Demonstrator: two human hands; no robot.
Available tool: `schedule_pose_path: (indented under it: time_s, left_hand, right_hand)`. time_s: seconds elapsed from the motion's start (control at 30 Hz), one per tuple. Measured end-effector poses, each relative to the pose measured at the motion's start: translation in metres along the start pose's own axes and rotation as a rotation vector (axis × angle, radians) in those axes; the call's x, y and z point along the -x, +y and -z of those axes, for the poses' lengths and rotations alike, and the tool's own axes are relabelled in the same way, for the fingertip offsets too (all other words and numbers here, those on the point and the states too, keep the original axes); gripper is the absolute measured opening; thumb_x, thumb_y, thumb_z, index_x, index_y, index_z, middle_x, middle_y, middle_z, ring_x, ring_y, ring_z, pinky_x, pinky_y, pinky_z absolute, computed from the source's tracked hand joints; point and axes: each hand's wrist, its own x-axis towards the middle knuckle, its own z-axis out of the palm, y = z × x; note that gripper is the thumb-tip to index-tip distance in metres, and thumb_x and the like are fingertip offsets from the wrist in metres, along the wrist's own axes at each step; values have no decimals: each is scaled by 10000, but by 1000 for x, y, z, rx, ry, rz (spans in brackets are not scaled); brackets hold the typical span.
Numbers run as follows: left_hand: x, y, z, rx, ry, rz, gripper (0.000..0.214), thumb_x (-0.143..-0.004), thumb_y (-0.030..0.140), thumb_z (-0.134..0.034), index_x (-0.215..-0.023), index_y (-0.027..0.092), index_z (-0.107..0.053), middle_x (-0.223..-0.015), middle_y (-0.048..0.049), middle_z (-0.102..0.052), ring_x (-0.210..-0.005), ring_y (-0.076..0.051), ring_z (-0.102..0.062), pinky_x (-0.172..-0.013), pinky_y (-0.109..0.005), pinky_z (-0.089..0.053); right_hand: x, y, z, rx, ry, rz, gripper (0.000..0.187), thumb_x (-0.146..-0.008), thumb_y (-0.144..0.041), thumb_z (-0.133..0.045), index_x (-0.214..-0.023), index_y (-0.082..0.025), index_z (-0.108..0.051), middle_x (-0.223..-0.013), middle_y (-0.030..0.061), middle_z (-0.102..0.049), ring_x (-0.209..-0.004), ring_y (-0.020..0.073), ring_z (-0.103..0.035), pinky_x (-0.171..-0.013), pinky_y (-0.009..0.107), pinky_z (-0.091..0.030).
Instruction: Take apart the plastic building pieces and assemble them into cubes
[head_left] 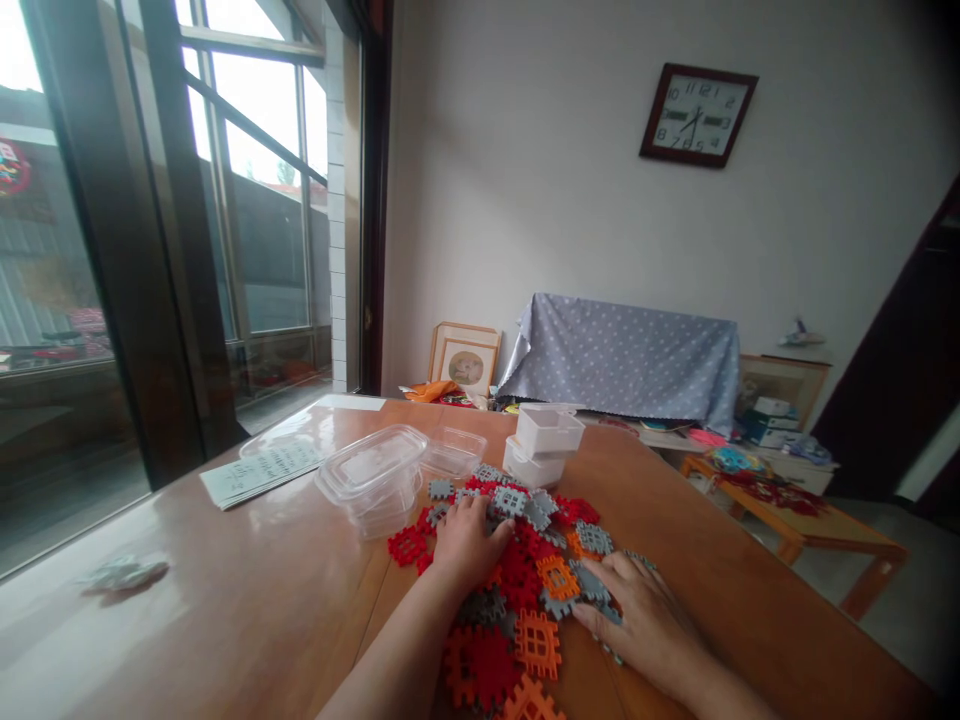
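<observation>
A heap of flat plastic interlocking building pieces in red, orange and grey lies in front of me on the wooden table. My left hand [471, 540] rests on the heap's upper left, thumb apart from the fingers, by a grey window-shaped piece [510, 501] and red pieces [407, 546]. At the heap's right edge, my right hand [641, 608] lies with thumb and fingers spread, touching grey pieces [592, 580]. An orange window-shaped piece [557, 577] lies just left of it. More orange pieces [537, 644] and a red piece [493, 668] are nearer me. Some fingertips are hidden among the pieces.
Clear plastic containers [375, 465] stand left of the heap, white boxes [550, 432] behind it. Handwritten sheets [262, 470] and a small clear plastic item [124, 575] lie further left on the table [277, 610]. A low wooden table [847, 530] stands beyond the right edge.
</observation>
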Motion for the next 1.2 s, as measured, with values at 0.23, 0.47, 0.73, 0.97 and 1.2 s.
schedule_pose_path:
  time_s: [0.23,0.47,0.73,0.97,1.2]
  left_hand:
    - [-4,-4,3,63,56,-15,322,-903,526,-537,-1059,284,-680,-1116,-77,-688,-1041,-282,-622,-848,-352,-453]
    - [-7,-9,3,127,95,3,379,-954,544,-463,-927,252,-704,-984,-73,-736,-918,-245,-658,-746,-298,-420]
    - [-8,-7,7,130,110,23,464,-970,584,-396,-924,243,-706,-968,-82,-738,-932,-259,-666,-741,-305,-421]
    - [9,5,15,61,-5,-79,793,-733,765,-626,-1393,334,-544,-1446,-104,-561,-1308,-394,-500,-1063,-499,-374]
    - [10,8,14,25,-99,-96,777,-670,568,-761,-1379,335,-545,-1466,-95,-527,-1331,-388,-465,-1088,-510,-377]
  right_hand:
    - [8,14,1,-84,-109,-5,706,-815,-713,-615,-1439,-390,-540,-1531,57,-491,-1341,361,-491,-1104,508,-412]
    - [8,19,-1,-145,-127,-18,861,-750,-689,-699,-1508,-365,-451,-1474,76,-553,-1319,363,-490,-1108,502,-387]
    - [3,16,-7,-73,43,-56,441,-796,-535,-690,-1183,-323,-691,-1123,57,-692,-1060,296,-614,-941,431,-476]
    - [4,17,-14,-33,157,-61,308,-798,-501,-689,-1031,-299,-695,-1036,56,-685,-966,275,-651,-857,391,-514]
    - [8,17,-17,-1,182,-72,371,-821,-575,-666,-1066,-295,-666,-1030,74,-700,-954,299,-671,-869,426,-518]
